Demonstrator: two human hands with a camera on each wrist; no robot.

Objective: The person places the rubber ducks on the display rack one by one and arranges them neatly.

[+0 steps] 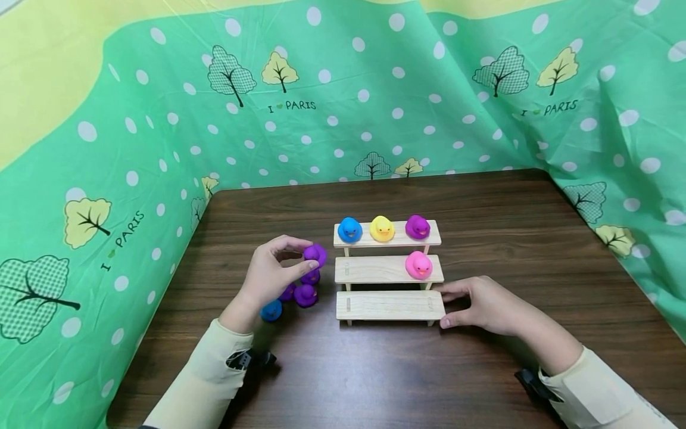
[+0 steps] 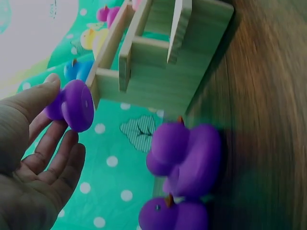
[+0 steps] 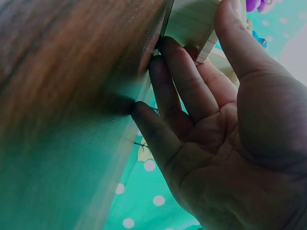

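Note:
My left hand [image 1: 265, 277] pinches a purple rubber duck [image 1: 316, 254] between thumb and fingers, above the table and left of the wooden stepped stand [image 1: 390, 306]. In the left wrist view the held duck [image 2: 79, 105] shows its flat base. Below this hand several purple ducks [image 1: 306, 295] and a blue duck [image 1: 271, 310] stand on the table. My right hand [image 1: 488, 304] holds the right end of the stand's lowest step, thumb at the front and fingers behind. On the top step are a blue duck [image 1: 350, 230], a yellow duck [image 1: 382, 229] and a magenta duck [image 1: 417, 227].
A pink duck [image 1: 419, 265] sits at the right of the middle step. The dark wooden table [image 1: 386, 381] is bordered at the back and sides by a green dotted cloth [image 1: 343, 137] with tree prints.

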